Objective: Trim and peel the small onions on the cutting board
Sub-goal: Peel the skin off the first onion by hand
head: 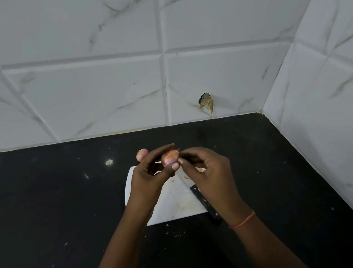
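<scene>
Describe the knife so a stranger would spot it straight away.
On the black counter lies a white board. The knife lies across its right edge, partly under the right hand. It is the only dark, riveted handle there.

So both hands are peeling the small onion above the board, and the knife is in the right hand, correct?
Not quite. In the head view the knife lies on the cutting board under the right hand, not in it. Both hands, left hand included, do hold the onion.
</scene>
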A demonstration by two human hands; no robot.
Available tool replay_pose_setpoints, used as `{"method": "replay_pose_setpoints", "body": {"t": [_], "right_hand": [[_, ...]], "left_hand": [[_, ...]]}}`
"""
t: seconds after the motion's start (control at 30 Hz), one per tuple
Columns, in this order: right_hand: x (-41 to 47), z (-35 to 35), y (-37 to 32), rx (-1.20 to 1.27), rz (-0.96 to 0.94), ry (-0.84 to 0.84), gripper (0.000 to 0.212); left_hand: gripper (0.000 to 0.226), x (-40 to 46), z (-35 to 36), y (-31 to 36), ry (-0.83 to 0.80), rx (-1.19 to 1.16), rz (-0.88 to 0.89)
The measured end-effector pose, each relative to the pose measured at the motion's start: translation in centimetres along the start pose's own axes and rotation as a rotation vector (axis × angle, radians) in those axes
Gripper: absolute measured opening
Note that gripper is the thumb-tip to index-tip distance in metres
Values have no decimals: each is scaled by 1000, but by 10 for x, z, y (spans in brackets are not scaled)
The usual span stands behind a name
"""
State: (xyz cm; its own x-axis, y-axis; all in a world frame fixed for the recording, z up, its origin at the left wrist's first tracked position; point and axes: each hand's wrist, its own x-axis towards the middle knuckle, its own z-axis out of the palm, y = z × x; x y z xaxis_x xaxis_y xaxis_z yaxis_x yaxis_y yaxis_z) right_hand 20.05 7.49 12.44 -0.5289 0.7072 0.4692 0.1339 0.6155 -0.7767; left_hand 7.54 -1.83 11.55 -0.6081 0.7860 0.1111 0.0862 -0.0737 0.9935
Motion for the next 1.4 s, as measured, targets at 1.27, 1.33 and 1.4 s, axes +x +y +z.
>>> {"method": "replay_pose_setpoints", "body": {"t": [1.27, 1.33, 1.4], "right_hand": [[4, -2, 3, 44, 4, 19, 16], [4, 0, 3, -22, -48, 47, 12], [5, 0, 4, -65, -81, 33, 9]], "left_hand": [[44, 3, 3, 2, -14, -5, 35], [44, 3, 3, 3, -4, 34, 61], [43, 3, 4, 4, 10, 74, 84]]}}
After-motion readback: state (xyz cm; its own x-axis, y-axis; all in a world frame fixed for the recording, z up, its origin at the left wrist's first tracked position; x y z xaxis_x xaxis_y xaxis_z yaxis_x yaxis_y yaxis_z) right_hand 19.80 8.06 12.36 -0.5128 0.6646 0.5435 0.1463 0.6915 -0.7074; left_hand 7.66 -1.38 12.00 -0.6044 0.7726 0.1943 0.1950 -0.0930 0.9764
